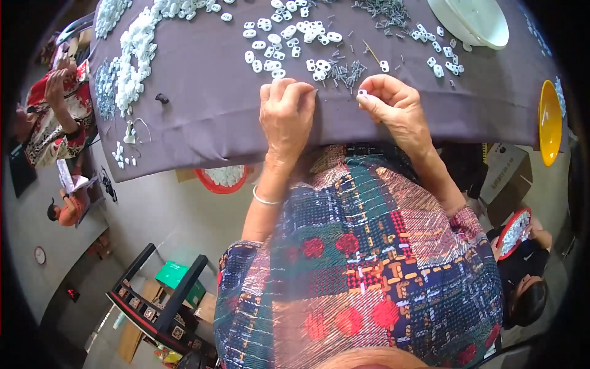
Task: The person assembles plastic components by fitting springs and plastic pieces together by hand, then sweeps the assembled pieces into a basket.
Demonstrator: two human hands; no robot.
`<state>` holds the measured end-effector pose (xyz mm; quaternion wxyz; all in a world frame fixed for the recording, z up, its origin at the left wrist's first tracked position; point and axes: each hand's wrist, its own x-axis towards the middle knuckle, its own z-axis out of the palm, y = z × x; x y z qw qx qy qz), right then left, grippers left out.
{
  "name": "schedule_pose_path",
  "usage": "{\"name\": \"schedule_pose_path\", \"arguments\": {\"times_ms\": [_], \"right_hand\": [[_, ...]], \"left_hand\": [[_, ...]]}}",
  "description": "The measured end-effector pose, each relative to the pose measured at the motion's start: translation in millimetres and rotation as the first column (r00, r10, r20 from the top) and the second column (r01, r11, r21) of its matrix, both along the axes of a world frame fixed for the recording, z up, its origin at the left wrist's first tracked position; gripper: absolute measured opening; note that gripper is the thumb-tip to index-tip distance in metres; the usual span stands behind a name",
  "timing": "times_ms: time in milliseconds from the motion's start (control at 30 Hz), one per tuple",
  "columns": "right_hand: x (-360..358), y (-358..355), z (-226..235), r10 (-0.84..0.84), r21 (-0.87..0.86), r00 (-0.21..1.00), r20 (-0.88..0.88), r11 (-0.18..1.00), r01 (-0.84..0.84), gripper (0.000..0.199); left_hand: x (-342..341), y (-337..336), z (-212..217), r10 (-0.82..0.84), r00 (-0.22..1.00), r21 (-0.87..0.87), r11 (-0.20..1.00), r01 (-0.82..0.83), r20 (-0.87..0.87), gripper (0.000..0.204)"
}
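My left hand point(286, 117) is closed in a pinch above the near edge of the dark tablecloth point(203, 80). A tiny grey bit shows at its fingertips, too small to name. Between the thumb and forefinger of my right hand point(396, 114) is a small white plastic piece point(362, 92) with a dark hole. The two hands are apart. Just beyond them lies a loose pile of small grey pin-like pieces point(349, 75). White plastic pieces with two holes point(310, 27) are scattered behind it, near a thin stick point(372, 54) with a white piece at its end.
A long heap of white pieces point(135, 55) covers the table's left side. At the far right stand a white bowl point(501, 34) and a yellow bowl point(549, 123). Below the table edge is a red basin point(203, 178) of white pieces. Another person point(528, 270) holds a red tray at lower right.
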<state>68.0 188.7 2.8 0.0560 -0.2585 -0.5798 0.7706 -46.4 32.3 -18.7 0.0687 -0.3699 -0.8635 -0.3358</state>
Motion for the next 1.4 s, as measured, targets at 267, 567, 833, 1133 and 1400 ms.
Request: {"name": "schedule_pose_path", "arguments": {"times_ms": [267, 567, 833, 1133, 1400], "right_hand": [[-3, 1, 17, 0.047, 0.001, 0.999, 0.006, 0.999, -0.047, 0.014], [-3, 4, 16, 0.114, -0.267, 0.993, 0.040, 0.959, -0.099, 0.016], [0, -1, 9, 0.059, -0.454, 0.998, -0.015, 0.889, -0.059, 0.016], [2, -2, 9, 0.128, -0.490, 0.992, 0.022, 0.866, -0.101, 0.015], [2, -3, 8, 0.124, -0.452, 0.991, 0.047, 0.888, -0.090, 0.015]], "left_hand": [[16, -3, 25, -0.238, 0.517, 0.440, 0.842, -0.311, 0.822, 0.004], [24, -4, 38, -0.333, 0.315, 0.445, 0.790, -0.421, 0.889, 0.009], [31, -1, 37, -0.338, 0.251, 0.416, 0.809, -0.415, 0.907, 0.009], [35, -5, 35, -0.343, 0.227, 0.411, 0.787, -0.460, 0.911, 0.009], [36, -4, 35, -0.320, 0.198, 0.377, 0.799, -0.469, 0.926, 0.009]]}}
